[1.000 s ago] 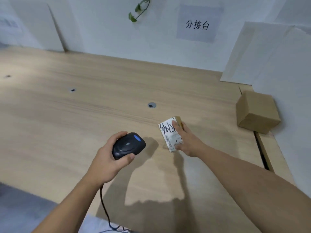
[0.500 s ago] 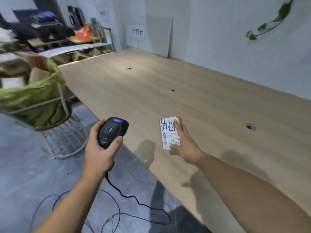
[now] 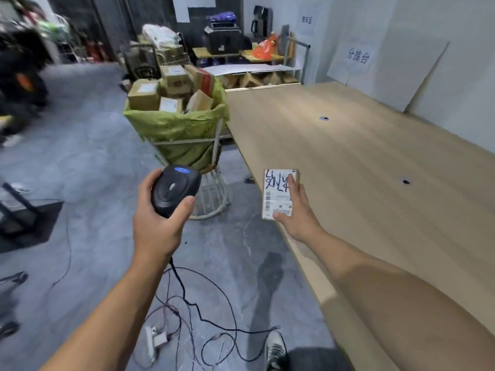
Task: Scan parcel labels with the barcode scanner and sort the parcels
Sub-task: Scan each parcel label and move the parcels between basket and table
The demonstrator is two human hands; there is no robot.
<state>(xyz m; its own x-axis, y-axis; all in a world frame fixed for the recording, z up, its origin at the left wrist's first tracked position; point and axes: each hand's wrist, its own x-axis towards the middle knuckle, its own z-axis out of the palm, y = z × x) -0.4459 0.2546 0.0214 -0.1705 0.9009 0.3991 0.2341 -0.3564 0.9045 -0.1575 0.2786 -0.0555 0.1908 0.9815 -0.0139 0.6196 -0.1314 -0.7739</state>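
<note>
Wrapping round the black barcode scanner [image 3: 174,188] just left of the frame's centre, the left grip [image 3: 158,226] is holding it with the fingers curled over the far side and the thumb lying on the near side. Its cable [image 3: 184,290] is trailing to the floor at lower centre. Above, in the upper middle, a wire basket lined with a green bag [image 3: 174,129] is standing heaped with brown boxes.

Right of centre, the right grip [image 3: 297,212] is pinching the small parcel [image 3: 277,194] upright by its right side, label facing the camera, at the edge of the tabletop [image 3: 375,170].

Scanning seems to be the step in hand, since the scanner is pointing away from the label. The next move is probably calling for its nose to swing onto the barcode while the parcel is held steady.
</note>
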